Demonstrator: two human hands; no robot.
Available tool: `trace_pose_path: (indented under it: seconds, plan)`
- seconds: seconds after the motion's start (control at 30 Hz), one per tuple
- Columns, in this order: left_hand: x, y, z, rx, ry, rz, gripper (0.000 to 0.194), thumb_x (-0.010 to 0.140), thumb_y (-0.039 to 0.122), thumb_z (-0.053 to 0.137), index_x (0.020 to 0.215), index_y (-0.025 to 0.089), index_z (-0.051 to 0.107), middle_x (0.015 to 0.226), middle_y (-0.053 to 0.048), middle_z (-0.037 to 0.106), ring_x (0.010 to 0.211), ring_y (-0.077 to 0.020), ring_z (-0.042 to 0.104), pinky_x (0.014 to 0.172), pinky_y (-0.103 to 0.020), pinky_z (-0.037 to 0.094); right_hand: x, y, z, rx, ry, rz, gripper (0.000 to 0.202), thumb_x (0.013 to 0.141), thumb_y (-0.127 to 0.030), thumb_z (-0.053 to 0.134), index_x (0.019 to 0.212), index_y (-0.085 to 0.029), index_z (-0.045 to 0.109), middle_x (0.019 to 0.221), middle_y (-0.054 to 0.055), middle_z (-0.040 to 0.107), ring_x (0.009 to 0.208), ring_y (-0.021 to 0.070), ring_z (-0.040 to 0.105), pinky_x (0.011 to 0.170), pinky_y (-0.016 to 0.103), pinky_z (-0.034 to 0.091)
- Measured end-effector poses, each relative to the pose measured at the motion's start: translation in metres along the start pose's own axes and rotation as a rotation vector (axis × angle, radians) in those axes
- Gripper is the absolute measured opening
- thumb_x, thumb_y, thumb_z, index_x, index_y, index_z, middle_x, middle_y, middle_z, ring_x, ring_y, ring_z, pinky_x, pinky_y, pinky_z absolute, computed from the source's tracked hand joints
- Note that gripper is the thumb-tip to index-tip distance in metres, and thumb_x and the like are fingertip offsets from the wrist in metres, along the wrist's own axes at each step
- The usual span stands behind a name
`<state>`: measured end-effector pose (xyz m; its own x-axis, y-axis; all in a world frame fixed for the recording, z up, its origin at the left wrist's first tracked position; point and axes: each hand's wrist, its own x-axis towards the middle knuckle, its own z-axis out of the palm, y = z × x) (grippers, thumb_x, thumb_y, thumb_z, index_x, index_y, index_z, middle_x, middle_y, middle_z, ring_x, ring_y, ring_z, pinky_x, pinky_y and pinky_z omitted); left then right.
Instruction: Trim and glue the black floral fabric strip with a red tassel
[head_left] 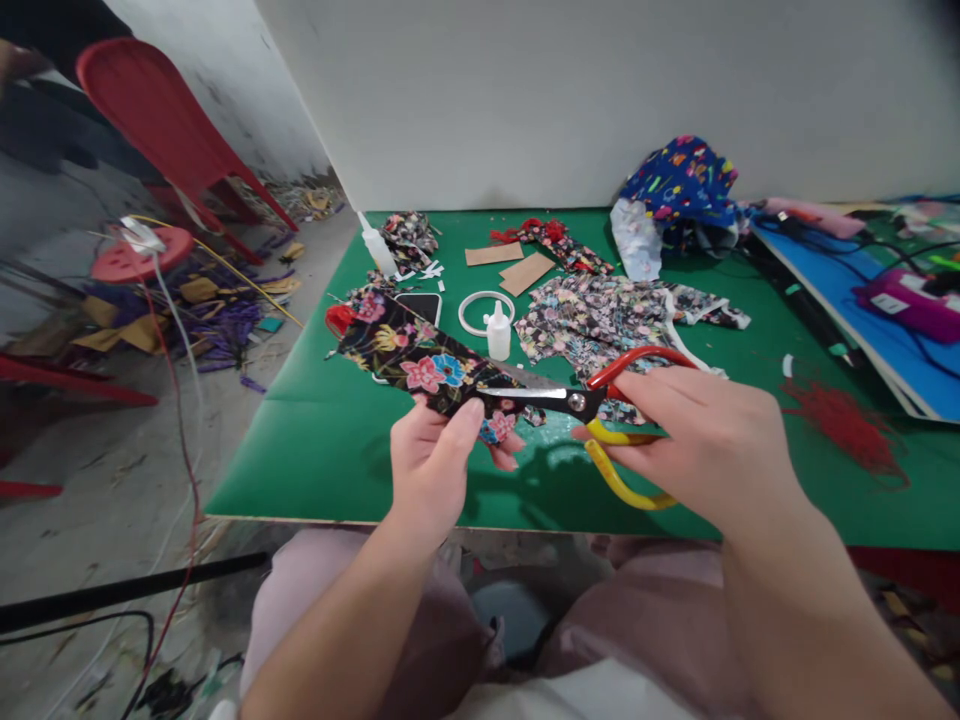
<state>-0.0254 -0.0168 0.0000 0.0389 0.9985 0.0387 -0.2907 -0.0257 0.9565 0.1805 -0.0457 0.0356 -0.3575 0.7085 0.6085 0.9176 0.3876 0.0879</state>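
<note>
- The left hand (431, 465) pinches the black floral fabric (420, 355), thumb on top; most of its fingers are hidden beneath the cloth.
- The right hand (705, 430) grips the scissors (576, 401) by their red and yellow handles, covering part of the loops.
- The fabric is held above the green worktop (300, 440), left of the scissors' pivot; the blades lie against it, but whether cloth sits between them is hard to tell.
- Behind the fabric, a phone-like object (426, 306) is partly covered.
- A small white bottle (499, 338) hides part of a white ring (462, 318).
- The scissors and right hand block the near edge of a floral garment (592, 318).
- At the right, a purple object (911, 303) is cut off by the picture's edge.
</note>
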Motion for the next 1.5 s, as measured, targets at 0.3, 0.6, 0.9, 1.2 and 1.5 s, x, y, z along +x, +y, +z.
trace_pose_path:
  seconds: [0.3, 0.6, 0.9, 1.2, 1.5]
  plan:
    - [0.001, 0.000, 0.002, -0.050, -0.016, 0.009, 0.020, 0.078, 0.032, 0.065, 0.064, 0.018, 0.063, 0.053, 0.002, 0.065, 0.043, -0.0125, 0.060, 0.034, -0.020, 0.046, -0.001, 0.000, -0.001, -0.032, 0.005, 0.000, 0.019, 0.071, -0.033, 0.064, 0.080, -0.016, 0.062, 0.065, 0.001, 0.064, 0.061, 0.0138, 0.059, 0.053, 0.025, 0.035]
    - [0.002, 0.001, 0.003, -0.117, -0.039, 0.038, 0.018, 0.078, 0.029, 0.065, 0.065, 0.017, 0.065, 0.054, 0.002, 0.067, 0.042, -0.0125, 0.061, 0.033, -0.019, 0.047, 0.001, -0.001, 0.000, -0.045, 0.015, 0.010, 0.014, 0.067, -0.028, 0.066, 0.075, -0.017, 0.062, 0.060, -0.003, 0.060, 0.057, 0.0119, 0.057, 0.051, 0.024, 0.032]
    - [0.002, 0.000, 0.004, -0.101, -0.032, 0.008, 0.020, 0.076, 0.032, 0.067, 0.064, 0.017, 0.063, 0.052, 0.002, 0.065, 0.043, -0.0129, 0.061, 0.033, -0.019, 0.047, 0.000, -0.001, -0.001, -0.062, -0.001, 0.047, 0.012, 0.073, -0.029, 0.065, 0.071, -0.019, 0.058, 0.056, -0.004, 0.054, 0.057, 0.0103, 0.053, 0.050, 0.023, 0.029]
    - [0.006, 0.004, 0.002, -0.113, 0.028, 0.077, 0.018, 0.074, 0.033, 0.068, 0.068, 0.017, 0.065, 0.062, 0.001, 0.068, 0.040, -0.0105, 0.058, 0.029, -0.017, 0.042, 0.001, 0.005, -0.003, 0.212, -0.100, 0.195, 0.067, 0.068, -0.077, 0.047, 0.090, -0.014, 0.054, 0.074, 0.004, 0.055, 0.062, 0.0150, 0.051, 0.054, 0.026, 0.037]
    - [0.003, 0.005, -0.006, -0.218, -0.023, 0.113, 0.015, 0.073, 0.033, 0.072, 0.079, 0.021, 0.065, 0.068, 0.003, 0.071, 0.048, -0.0151, 0.064, 0.031, -0.022, 0.048, 0.002, 0.004, -0.001, 0.149, -0.052, -0.004, 0.044, 0.085, -0.054, 0.049, 0.088, -0.012, 0.059, 0.074, 0.006, 0.057, 0.072, 0.0193, 0.054, 0.062, 0.028, 0.040]
